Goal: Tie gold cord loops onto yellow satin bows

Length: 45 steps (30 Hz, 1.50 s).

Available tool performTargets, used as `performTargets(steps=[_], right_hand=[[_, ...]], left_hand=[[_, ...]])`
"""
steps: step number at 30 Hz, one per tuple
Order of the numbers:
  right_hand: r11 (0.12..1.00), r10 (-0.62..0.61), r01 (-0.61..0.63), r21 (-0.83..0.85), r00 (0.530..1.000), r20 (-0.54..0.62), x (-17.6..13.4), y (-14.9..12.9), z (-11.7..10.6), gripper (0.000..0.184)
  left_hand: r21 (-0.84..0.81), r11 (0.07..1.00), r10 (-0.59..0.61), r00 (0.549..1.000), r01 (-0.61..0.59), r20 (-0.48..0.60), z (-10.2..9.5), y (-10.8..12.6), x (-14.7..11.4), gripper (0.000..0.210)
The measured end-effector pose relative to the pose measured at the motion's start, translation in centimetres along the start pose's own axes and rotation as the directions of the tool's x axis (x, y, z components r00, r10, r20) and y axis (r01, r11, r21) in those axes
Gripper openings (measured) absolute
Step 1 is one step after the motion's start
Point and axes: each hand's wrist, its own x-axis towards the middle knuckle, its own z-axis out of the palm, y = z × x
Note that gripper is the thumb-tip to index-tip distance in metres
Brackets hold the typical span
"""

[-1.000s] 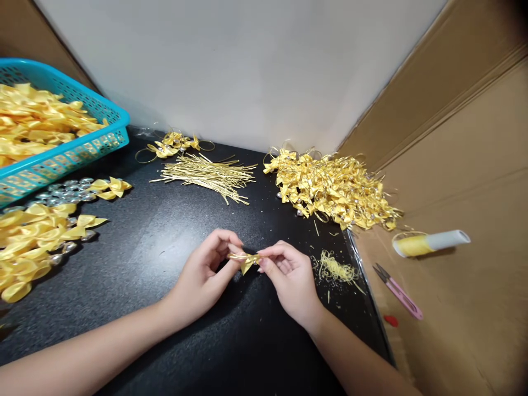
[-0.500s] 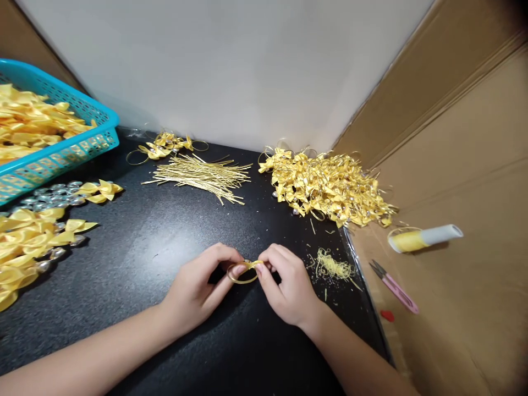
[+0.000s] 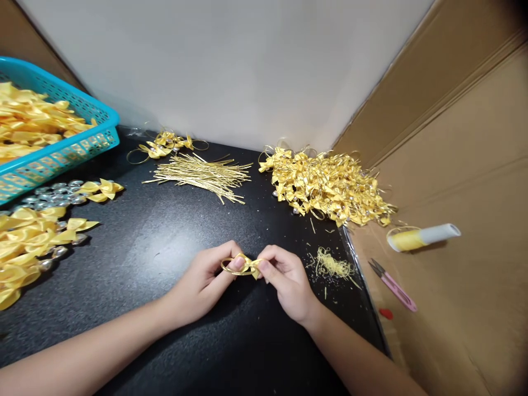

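Note:
Between my two hands is a yellow ribbon bow point(image 3: 252, 266) with a gold loop of cord or wire attached. My left hand point(image 3: 214, 278) pinches the bow's left side, its thumb inside the loop's outline. My right hand point(image 3: 286, 280) grips the right side between thumb and fingers. Both hands hover over the black tabletop point(image 3: 165, 286). Behind them lies a bundle of gold twist ties point(image 3: 202, 177). A heap of finished-looking bows with gold loops point(image 3: 330, 187) sits to the right of that bundle.
At left stand a blue basket point(image 3: 111, 118) of yellow bows, more bows point(image 3: 28, 242) and silver beads point(image 3: 58, 192). Some looped bows point(image 3: 167, 144) lie at the back. Thread scraps point(image 3: 334, 264), pink snips point(image 3: 396, 289) and a thread spool point(image 3: 406, 240) are at right.
The bow has turned so its ribbon tails show between my fingers, and the gold loop has swung leftward. My right thumb has shifted onto the bow's right side.

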Motion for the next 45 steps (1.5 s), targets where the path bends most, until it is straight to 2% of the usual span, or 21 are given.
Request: performTargets(steps=[3, 7, 12, 14, 18, 22, 24, 26, 27, 29, 30, 32, 34, 36, 38, 45], right_hand=[[0.967, 0.110, -0.101, 0.232, 0.994, -0.022, 0.3, 0.6, 0.5, 0.032], [0.882, 0.196, -0.169, 0.439, 0.980, -0.015, 0.7, 1.0, 1.2, 0.033], [0.781, 0.238, -0.231, 0.581, 0.969, 0.066, 1.1, 1.2, 1.4, 0.040], [0.804, 0.241, -0.244, 0.543, 0.967, 0.078, 1.3, 1.2, 1.0, 0.041], [0.897, 0.254, -0.261, 0.356, 0.965, 0.068, 1.5, 0.9, 0.3, 0.041], [0.920, 0.278, -0.288, 0.265, 0.958, 0.075, 1.4, -0.1, -0.3, 0.039], [0.962, 0.239, -0.236, 0.136, 0.971, -0.011, 0.8, -1.0, -1.2, 0.034], [0.975, 0.115, -0.146, -0.170, 0.977, -0.178, -0.7, -2.0, -3.0, 0.026], [0.923, 0.024, -0.122, -0.364, 0.964, -0.263, -1.8, -2.4, -4.4, 0.022], [0.744, -0.152, -0.173, -0.646, 0.897, -0.415, -4.5, -2.9, -7.7, 0.021], [0.641, -0.222, -0.232, -0.731, 0.856, -0.466, -6.0, -2.8, -9.6, 0.023], [0.437, -0.364, -0.311, -0.844, 0.797, -0.482, -8.9, -2.1, -13.3, 0.029], [0.224, -0.428, -0.369, -0.902, 0.794, -0.432, -11.5, -1.0, -16.3, 0.040], [0.085, -0.409, -0.407, -0.909, 0.818, -0.404, -13.4, 0.1, -18.0, 0.048], [0.032, -0.379, -0.422, -0.906, 0.833, -0.402, -14.4, 0.8, -18.8, 0.052], [0.039, -0.341, -0.447, -0.894, 0.835, -0.432, -13.4, 0.6, -19.3, 0.056]], left_hand=[[-0.066, 0.998, -0.019, 1.000, 0.019, 0.005, -0.1, -0.1, 0.1, 0.030], [-0.168, 0.985, -0.048, 0.999, 0.050, 0.014, 0.0, -0.1, 0.2, 0.034], [-0.403, 0.908, -0.117, 0.993, 0.116, 0.022, 1.2, -0.3, 0.4, 0.035], [-0.507, 0.848, -0.179, 0.984, 0.156, 0.005, 1.7, -0.4, 0.4, 0.036], [-0.664, 0.720, -0.275, 0.961, 0.202, -0.006, 2.0, -0.4, 0.5, 0.033], [-0.635, 0.740, -0.265, 0.964, 0.222, 0.028, 1.7, -0.7, 0.7, 0.027], [-0.603, 0.768, -0.248, 0.968, 0.214, 0.028, 1.6, -0.8, 0.7, 0.028], [-0.574, 0.795, -0.244, 0.970, 0.195, -0.010, 1.5, -0.8, 0.8, 0.027], [-0.561, 0.807, -0.244, 0.969, 0.185, -0.032, 1.5, -0.7, 0.8, 0.026], [-0.524, 0.833, -0.239, 0.969, 0.175, -0.057, 1.6, -0.2, 0.8, 0.025], [-0.498, 0.849, -0.235, 0.970, 0.176, -0.058, 1.6, 0.0, 0.8, 0.025], [-0.441, 0.878, -0.232, 0.971, 0.187, -0.051, 1.6, 0.5, 0.8, 0.024], [-0.392, 0.896, -0.244, 0.969, 0.210, -0.037, 1.6, 0.7, 0.8, 0.024], [-0.363, 0.902, -0.259, 0.965, 0.232, -0.027, 1.6, 0.7, 0.7, 0.025], [-0.346, 0.906, -0.273, 0.962, 0.245, -0.032, 1.8, 0.6, 0.5, 0.025], [-0.353, 0.902, -0.284, 0.958, 0.249, -0.050, 2.2, 0.6, 0.2, 0.021]])
